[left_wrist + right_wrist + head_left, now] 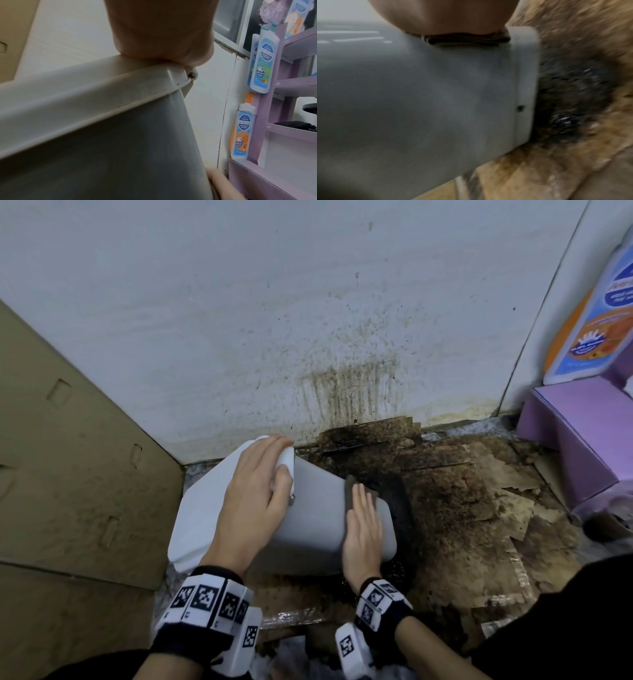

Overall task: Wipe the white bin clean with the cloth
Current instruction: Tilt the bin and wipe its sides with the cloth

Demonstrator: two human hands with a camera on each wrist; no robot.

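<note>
A: Start at the fingers. What is the right hand doing?

B: Its fingers lie straight and flat, pressing a dark folded cloth against the upper side of the white bin. The cloth is pinned under the palm, not pinched. The right wrist view shows its folded edge squeezed between palm and plastic, close to the bin's base end.

A: And the left hand?

B: It rests over the lid end of the bin. The fingers drape across the rim and look only gently bent, so I read it as steadying, not clutching; the fingertips are partly hidden past the edge, so I can't be certain.

A: Where does the bin lie?

B: Tipped on its side on the stained cardboard covering the floor, close to the spattered wall. Its long axis runs from the lid at the far left toward the base at the near right, where the darkest stain sits.

A: So what does the coming stroke turn on?

B: My judgement: the unwiped length stretches from the cloth toward the left hand, so the right hand, being nearer, would sweep along that axis while the left braces.
</note>
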